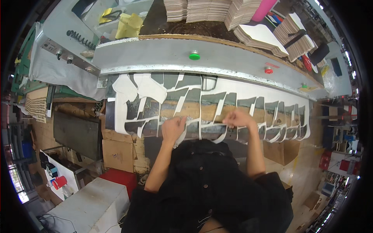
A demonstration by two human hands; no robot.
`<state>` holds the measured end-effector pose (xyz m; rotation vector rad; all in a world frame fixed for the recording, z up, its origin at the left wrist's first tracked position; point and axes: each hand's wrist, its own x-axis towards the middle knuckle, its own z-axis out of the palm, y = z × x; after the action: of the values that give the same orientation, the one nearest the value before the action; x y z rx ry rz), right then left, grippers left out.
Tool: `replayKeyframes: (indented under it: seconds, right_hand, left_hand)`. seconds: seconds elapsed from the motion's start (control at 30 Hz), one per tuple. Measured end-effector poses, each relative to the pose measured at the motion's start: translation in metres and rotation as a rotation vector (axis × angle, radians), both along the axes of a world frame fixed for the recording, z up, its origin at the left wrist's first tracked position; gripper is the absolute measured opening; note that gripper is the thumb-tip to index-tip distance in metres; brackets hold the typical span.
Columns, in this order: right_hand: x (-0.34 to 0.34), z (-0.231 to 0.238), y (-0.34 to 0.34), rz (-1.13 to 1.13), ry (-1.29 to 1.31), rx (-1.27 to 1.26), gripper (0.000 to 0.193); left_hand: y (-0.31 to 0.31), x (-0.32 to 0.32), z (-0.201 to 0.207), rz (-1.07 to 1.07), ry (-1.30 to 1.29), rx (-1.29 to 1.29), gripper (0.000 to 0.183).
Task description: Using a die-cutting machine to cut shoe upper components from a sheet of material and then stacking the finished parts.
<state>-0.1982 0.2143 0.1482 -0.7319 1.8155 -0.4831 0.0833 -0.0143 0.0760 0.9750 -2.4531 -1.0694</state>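
- One white cut-out sheet [252, 88] lies spread across the tabletop [171, 107], just on the person's side of a grey beam [155, 54]; bare wood shows through its openings.
- Left grip [173, 128] loosely curled at the near side, close to the narrow ribs [200, 106]; from where I stand I cannot tell whether it pinches one.
- Right grip [239, 118] narrow, fingertips drawn together over the sheet; I cannot tell whether anything is caught between them.
- I'd judge the sheet light, thin and rather limp; a single rib, pulled alone, could stretch, twist or tear.
- Surer holds, to my eye: the broad far band [279, 96] or the left end strip [121, 116]; taking two places at once should limit sagging.
- Two white panels [151, 86] lie at the left end, seemingly overlapping the sheet; an edge pinch should suit them.
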Motion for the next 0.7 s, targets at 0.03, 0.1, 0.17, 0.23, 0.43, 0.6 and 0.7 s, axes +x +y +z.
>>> replayKeyframes:
  seconds: [0.03,0.1,0.17,0.23,0.43,0.6,0.7]
  right_hand:
    - [-0.011,-0.007,-0.017,-0.019,0.338,-0.089,0.049]
    - [-0.018,-0.026,-0.060,-0.276,0.687,-0.256,0.063]
    - [-0.003,-0.053,-0.101,-0.436,0.793,-0.291,0.078]
    - [0.030,-0.040,-0.149,-0.231,0.849,0.019,0.084]
    - [0.016,-0.074,-0.056,-0.523,0.313,-0.538,0.065]
    - [0.077,-0.061,0.049,-0.846,-0.328,-0.752,0.061]
    - [0.120,-0.048,0.052,-0.602,-0.263,-0.515,0.074]
  left_hand:
    - [0.006,0.006,-0.002,0.021,-0.034,0.016,0.050]
    - [0.016,0.017,-0.003,0.027,-0.003,0.029,0.046]
    - [0.024,0.028,-0.007,0.028,-0.001,0.040,0.045]
    - [0.031,0.046,-0.010,0.064,-0.007,0.055,0.044]
    - [0.048,0.069,-0.017,0.115,0.059,0.161,0.037]
    - [0.054,0.046,0.014,0.003,0.299,0.307,0.026]
    - [0.056,-0.003,0.066,-0.223,0.561,0.411,0.043]
